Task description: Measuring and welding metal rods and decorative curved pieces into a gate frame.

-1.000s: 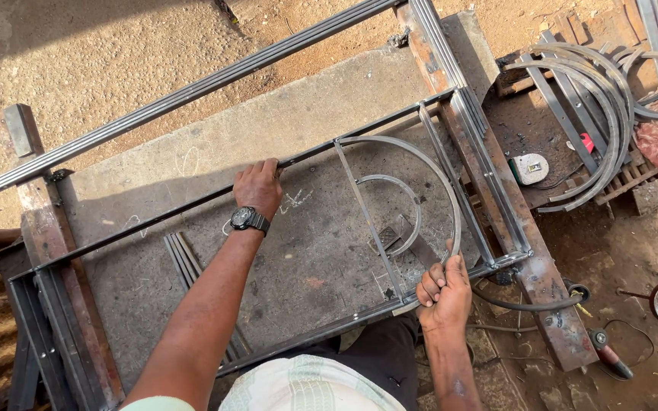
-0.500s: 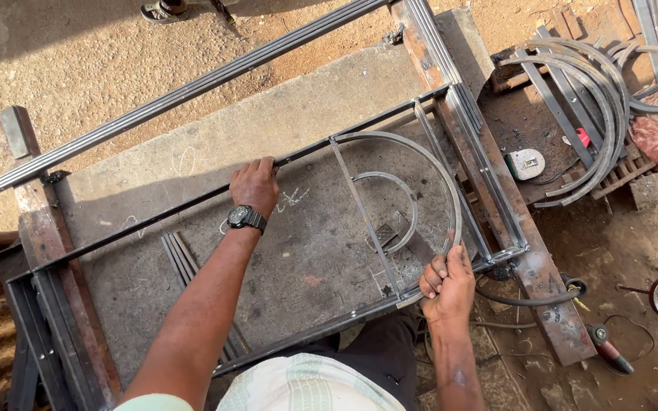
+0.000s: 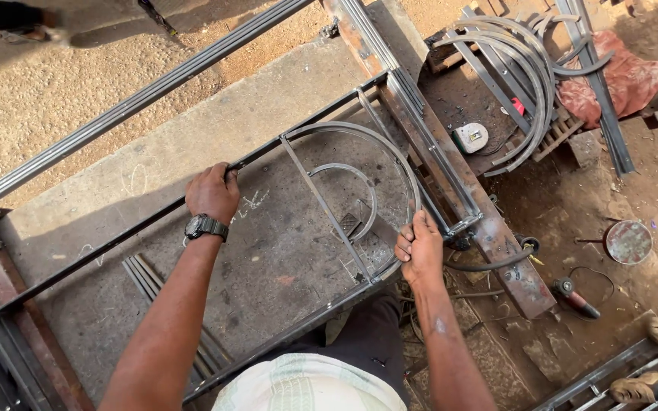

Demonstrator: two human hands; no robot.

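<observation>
1. Head view looks straight down on a rectangular steel frame [image 3: 298, 144] lying on a flat metal work table [image 3: 116, 205]; the frame's far rail runs diagonally from lower left to upper right, and its near rail runs along the table edge just in front of the person's body.
2. Left hand [image 3: 212, 194] is closed over the far rail, fingers wrapped on the bar; a black wristwatch [image 3: 204, 226] sits on that wrist; the rail passes under the palm and carries on to both sides of it.
3. Right hand [image 3: 420, 247] is clamped on the large curved steel bar [image 3: 378, 141] at its lower right end, close to where the arc meets the frame's near rail and right-hand corner; the arc rises from the fist up and leftwards.
4. Inside that arc lies a smaller curved bar [image 3: 359, 183]; a straight diagonal bar [image 3: 321, 202] crosses the frame between the two hands.
5. Loose flat strips [image 3: 146, 278] rest on the table under the left forearm.
6. Beyond the frame's right end, well apart from the hands, lie a stack of bent bars [image 3: 523, 68], a tape measure [image 3: 470, 137] and a red cloth [image 3: 626, 80]; an angle grinder [image 3: 573, 297] and a round disc [image 3: 628, 242] lie on the ground to the right.
7. Another person's sandalled feet [image 3: 653, 365] show at the lower right corner.
</observation>
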